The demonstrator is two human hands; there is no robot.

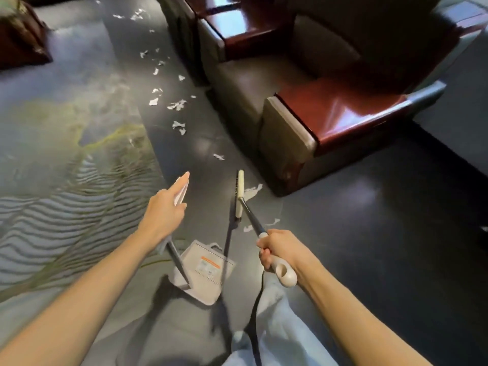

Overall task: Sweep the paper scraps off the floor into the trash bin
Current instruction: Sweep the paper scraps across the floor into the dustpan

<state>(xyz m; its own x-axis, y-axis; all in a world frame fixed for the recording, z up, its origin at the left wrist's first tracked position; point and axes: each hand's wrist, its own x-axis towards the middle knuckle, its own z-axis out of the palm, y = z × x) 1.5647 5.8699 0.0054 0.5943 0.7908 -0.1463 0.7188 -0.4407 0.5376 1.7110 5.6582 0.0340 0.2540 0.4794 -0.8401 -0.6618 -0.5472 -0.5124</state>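
White paper scraps [177,104] lie scattered along the dark floor strip beside the armchairs, from the far top down to a larger piece [253,191] next to the broom head. My right hand [280,249] grips the cream handle of a broom; its dark pole runs forward to the cream broom head [239,192], which rests on the floor. My left hand [165,207] holds the top of the long dustpan handle, index finger stretched out. The grey dustpan [204,270] sits on the floor between my arms, near my legs. No trash bin is in view.
A row of armchairs with glossy red-brown armrests [340,112] stands on the right, close to the broom head. A patterned grey-blue carpet [60,165] covers the floor on the left. Dark wooden furniture [21,38] sits at the top left. A black cord [257,307] hangs by my leg.
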